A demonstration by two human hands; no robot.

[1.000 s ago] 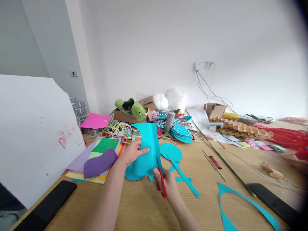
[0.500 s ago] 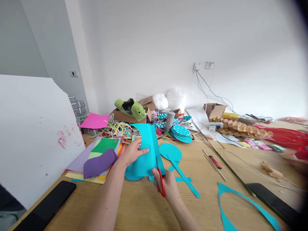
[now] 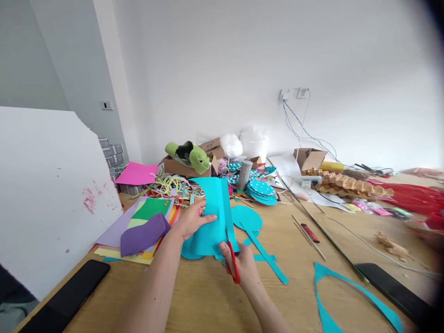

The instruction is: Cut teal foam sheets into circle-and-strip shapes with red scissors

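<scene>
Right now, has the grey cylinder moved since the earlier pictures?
No, it has shifted neither way: the grey cylinder stands in the same place beside the dotted blue disc.

1 blue sheet [image 3: 211,203], curved at its upper left, is held up, slightly bent, above the counter [image 3: 294,300]; red-handled scissors [image 3: 233,264] point upward at its lower right.

Scissor handles [image 3: 236,273] were coloured red; sheet [image 3: 211,226], plain turquoise; top disc [image 3: 262,188], toward far edge of wood-brown table [image 3: 294,305], was spotted white on turquoise.
</scene>
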